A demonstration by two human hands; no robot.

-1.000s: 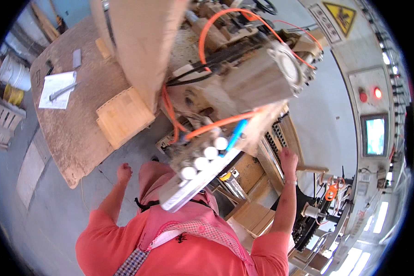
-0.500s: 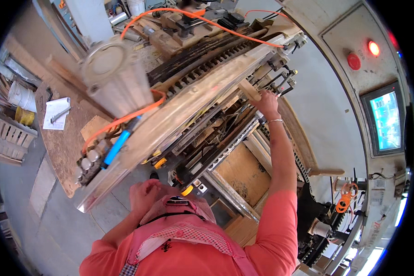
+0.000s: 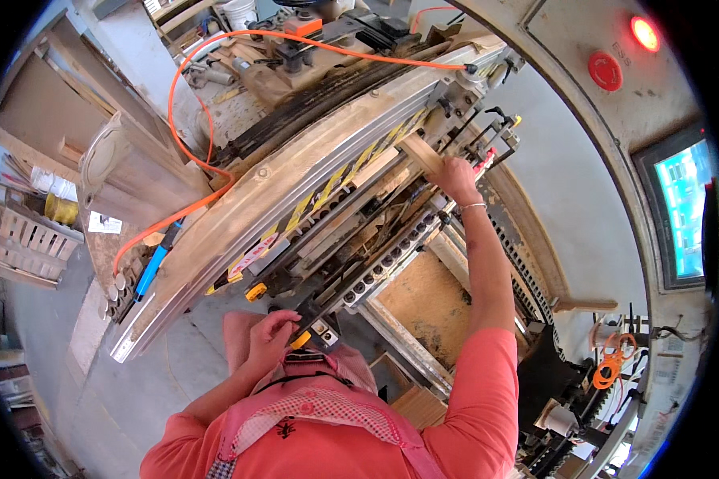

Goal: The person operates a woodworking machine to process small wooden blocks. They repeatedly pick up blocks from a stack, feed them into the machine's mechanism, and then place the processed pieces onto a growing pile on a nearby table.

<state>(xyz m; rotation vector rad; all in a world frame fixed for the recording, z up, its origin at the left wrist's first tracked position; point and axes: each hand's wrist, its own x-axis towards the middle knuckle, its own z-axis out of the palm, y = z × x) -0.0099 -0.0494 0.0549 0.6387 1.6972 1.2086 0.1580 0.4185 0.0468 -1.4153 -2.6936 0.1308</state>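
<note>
My right hand (image 3: 457,180) reaches out over the machine and is closed around the near end of a short wooden piece (image 3: 422,153). The piece lies slantwise across the machine's rails, its far end pointing up and left. My left hand (image 3: 272,334) is low in front of my body, beside the end of a dark machine rail (image 3: 315,307). Its fingers are loosely bent and apart, with nothing visible in them. Just by its fingertips is a yellow knob (image 3: 300,340). Part of the wooden piece is hidden under my right fingers.
A long beam (image 3: 319,148) with yellow-black striped tape crosses the machine. An orange air hose (image 3: 172,104) loops above it. At the right are a control panel screen (image 3: 683,215) and a red button (image 3: 605,71). A dusty wooden board (image 3: 423,299) lies inside the frame below my right arm.
My left hand has moved from a curled position at my body toward the rail end, and its fingers have loosened. My right hand stays on the wooden piece. The view has shifted slightly.
</note>
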